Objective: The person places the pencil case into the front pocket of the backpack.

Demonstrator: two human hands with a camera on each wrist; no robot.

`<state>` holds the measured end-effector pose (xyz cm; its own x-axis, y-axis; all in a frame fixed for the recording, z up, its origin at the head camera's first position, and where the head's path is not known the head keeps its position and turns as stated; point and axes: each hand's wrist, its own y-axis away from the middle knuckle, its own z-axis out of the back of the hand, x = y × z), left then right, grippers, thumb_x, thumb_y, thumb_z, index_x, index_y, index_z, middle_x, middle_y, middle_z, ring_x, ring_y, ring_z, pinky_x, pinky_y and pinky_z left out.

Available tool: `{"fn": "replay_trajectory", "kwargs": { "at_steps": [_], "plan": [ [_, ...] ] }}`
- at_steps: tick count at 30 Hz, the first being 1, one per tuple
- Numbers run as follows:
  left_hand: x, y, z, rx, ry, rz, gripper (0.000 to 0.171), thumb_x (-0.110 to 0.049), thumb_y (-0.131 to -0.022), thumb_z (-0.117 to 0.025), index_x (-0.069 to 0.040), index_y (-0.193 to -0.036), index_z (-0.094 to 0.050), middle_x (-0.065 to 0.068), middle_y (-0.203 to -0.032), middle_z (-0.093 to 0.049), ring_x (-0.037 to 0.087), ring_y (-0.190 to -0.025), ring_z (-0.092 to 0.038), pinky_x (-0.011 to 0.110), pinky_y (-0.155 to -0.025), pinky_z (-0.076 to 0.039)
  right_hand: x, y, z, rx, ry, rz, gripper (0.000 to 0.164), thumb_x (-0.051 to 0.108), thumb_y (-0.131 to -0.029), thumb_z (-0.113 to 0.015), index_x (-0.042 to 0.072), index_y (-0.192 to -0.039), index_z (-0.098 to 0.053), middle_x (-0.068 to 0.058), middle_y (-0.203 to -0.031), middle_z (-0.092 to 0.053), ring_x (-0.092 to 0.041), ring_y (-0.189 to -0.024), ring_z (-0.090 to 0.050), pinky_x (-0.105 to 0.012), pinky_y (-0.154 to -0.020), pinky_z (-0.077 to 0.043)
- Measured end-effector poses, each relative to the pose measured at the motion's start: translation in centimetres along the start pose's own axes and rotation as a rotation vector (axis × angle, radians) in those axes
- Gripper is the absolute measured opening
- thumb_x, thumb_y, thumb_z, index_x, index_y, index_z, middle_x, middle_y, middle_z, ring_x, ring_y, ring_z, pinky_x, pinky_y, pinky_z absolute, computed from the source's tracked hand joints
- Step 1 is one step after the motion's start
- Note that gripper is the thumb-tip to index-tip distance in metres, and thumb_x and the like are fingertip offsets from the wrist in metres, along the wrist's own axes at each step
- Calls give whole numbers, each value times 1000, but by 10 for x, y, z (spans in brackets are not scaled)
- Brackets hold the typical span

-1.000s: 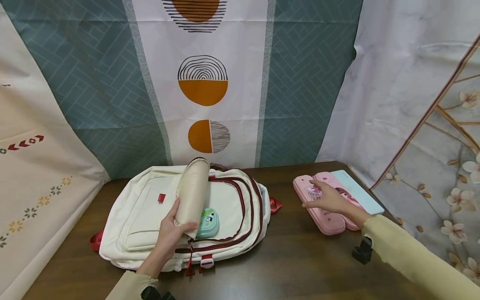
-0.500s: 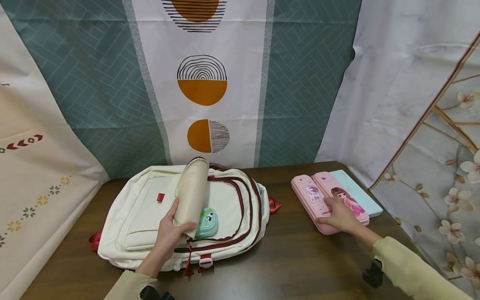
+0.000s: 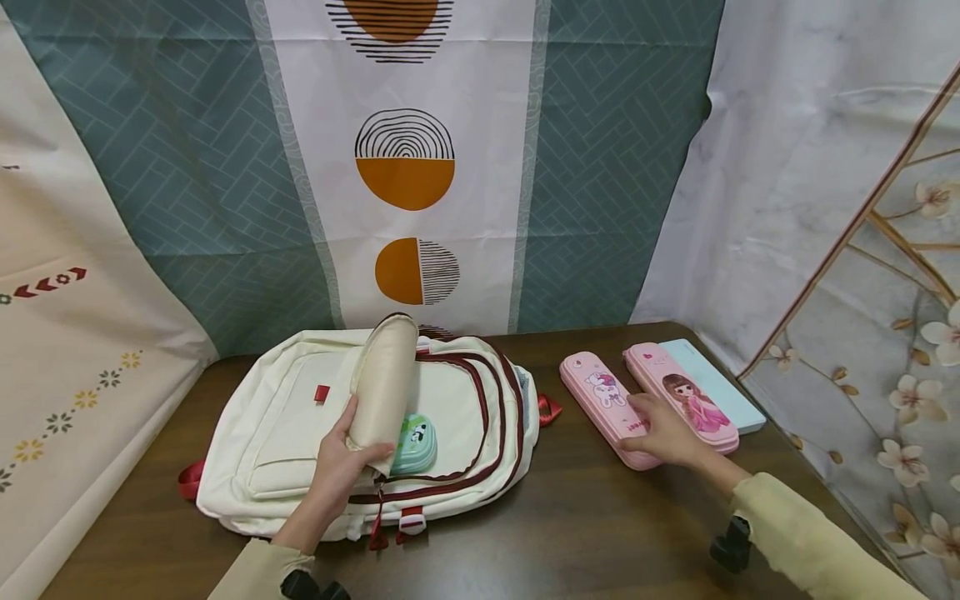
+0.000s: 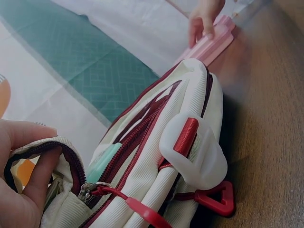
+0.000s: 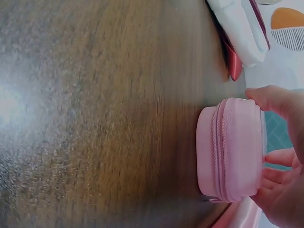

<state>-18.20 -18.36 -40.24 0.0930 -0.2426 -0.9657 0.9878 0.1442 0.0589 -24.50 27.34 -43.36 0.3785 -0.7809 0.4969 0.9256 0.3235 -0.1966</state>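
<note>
A cream backpack (image 3: pixel 285 425) with dark red zips lies on the table, its front pocket unzipped. My left hand (image 3: pixel 337 467) holds the pocket's flap (image 3: pixel 386 383) folded back, with fingers over the edge and thumb across it. Inside the pocket sits a small mint-green case (image 3: pixel 416 446) with a panda picture, partly behind the flap. To the right, my right hand (image 3: pixel 667 429) grips the near end of a pink zipped pencil case (image 3: pixel 592 387) between thumb and fingers. In the right wrist view, the zipped end of this pencil case (image 5: pixel 230 147) faces the camera.
Right of the gripped case lies a second pink pencil case (image 3: pixel 686 396) with a girl printed on it. A light blue box (image 3: pixel 723 387) sits against it at the table's right edge. Patterned cloths (image 3: pixel 607 167) hang behind the dark wooden table (image 3: pixel 517 550).
My right hand has come down onto the nearer pink pencil case, taken hold of it and shifted it left, opening a gap to the other. My left hand keeps its hold on the flap.
</note>
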Motion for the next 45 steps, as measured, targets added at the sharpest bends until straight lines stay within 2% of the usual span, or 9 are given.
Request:
{"fn": "replay_trajectory", "kwargs": {
  "at_steps": [5, 8, 13, 20, 28, 36, 45],
  "plan": [
    [0, 1, 1, -5, -7, 9, 97, -9, -74, -71, -18, -147, -7, 15, -151, -7, 31, -128, -20, 45, -100, -24, 5, -4, 2, 36, 29, 22, 81, 32, -63, -78, -14, -121, -47, -29, -121, -49, -43, -112, -44, -53, -93, -34],
    [0, 1, 1, -9, -7, 8, 97, -8, -74, -71, -18, -147, -8, 15, -151, -7, 31, -129, -19, 46, -101, -25, 7, -4, 4, 65, 34, 6, 85, 35, -63, -78, -16, -122, -45, -30, -121, -49, -43, -112, -44, -53, -92, -34],
    [0, 0, 0, -5, -12, 4, 97, -8, -74, -70, -18, -147, -8, 16, -150, -8, 32, -128, -22, 46, -100, -25, 6, 5, 1, 65, 22, -94, 89, 40, -65, -76, -18, -123, -41, -32, -119, -49, -41, -106, -49, -52, -90, -37],
    [-1, 1, 1, -14, -20, 2, 97, -9, -74, -71, -19, -147, -8, 13, -151, -7, 30, -130, -19, 46, -102, -23, 7, 18, -3, 6, -51, -221, 86, 40, -68, -75, -14, -125, -40, -31, -118, -50, -38, -101, -50, -51, -88, -37],
    [0, 0, 0, -3, -4, 0, 97, -8, -74, -70, -18, -147, -8, 11, -151, -6, 29, -130, -17, 45, -103, -21, 6, 19, -3, -53, -45, -218, 80, 34, -65, -77, -14, -121, -46, -31, -115, -53, -38, -97, -52, -49, -84, -39],
    [2, 0, 1, -5, -3, -3, 97, -8, -74, -71, -19, -147, -7, 11, -151, -5, 29, -131, -16, 45, -103, -20, 3, 11, 6, -45, -43, -212, 79, 33, -62, -79, -11, -119, -48, -27, -111, -55, -29, -87, -51, -42, -79, -40],
    [1, -1, 0, 0, -14, 0, 97, -9, -74, -71, -20, -147, -7, 11, -151, -5, 29, -130, -17, 45, -102, -22, 10, -4, 20, -33, -28, -218, 81, 35, -65, -77, -9, -125, -44, -28, -113, -52, -32, -89, -50, -46, -80, -40]
  ]
}}
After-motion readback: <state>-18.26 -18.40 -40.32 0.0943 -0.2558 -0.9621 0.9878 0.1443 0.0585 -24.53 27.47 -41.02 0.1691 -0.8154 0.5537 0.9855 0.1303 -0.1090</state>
